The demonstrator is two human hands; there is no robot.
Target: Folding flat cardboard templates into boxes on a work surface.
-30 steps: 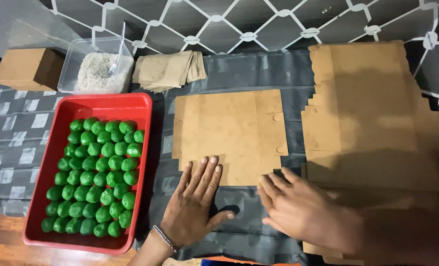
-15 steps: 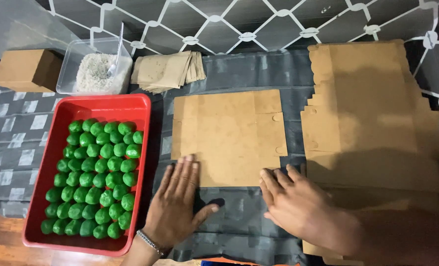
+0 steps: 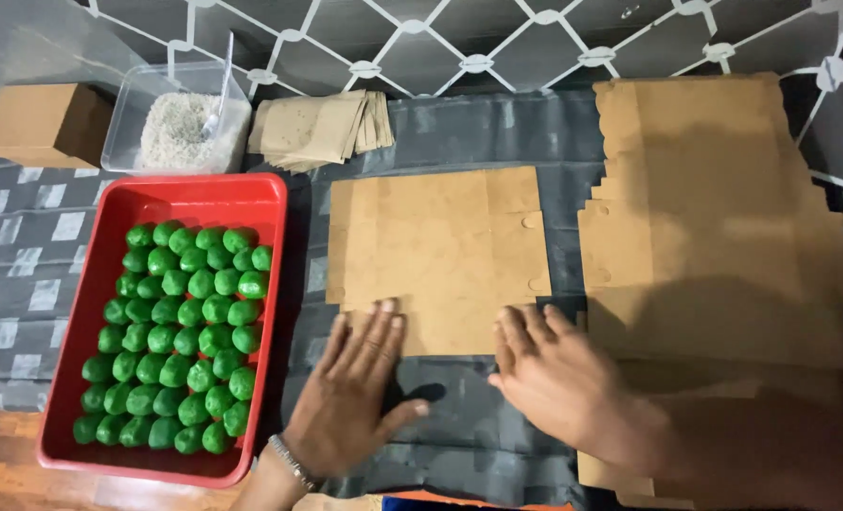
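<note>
A flat brown cardboard box blank [image 3: 440, 246] lies unfolded on the dark sheet in the middle. My left hand [image 3: 355, 397] rests palm down with fingers spread, its fingertips on the blank's near edge. My right hand [image 3: 559, 378] lies flat beside it, fingers touching the blank's near right corner. Neither hand holds anything. A bracelet sits on my left wrist.
A red tray [image 3: 90, 312] full of several green balls stands at the left. Behind it are a clear tub of white grains [image 3: 180, 128] with a spoon, a brown box [image 3: 43, 123] and a pile of brown paper bags [image 3: 322, 128]. A stack of cardboard blanks [image 3: 715, 218] lies right.
Both hands have slid a little back toward me along the blank's near edge; the blank has stayed in place.
</note>
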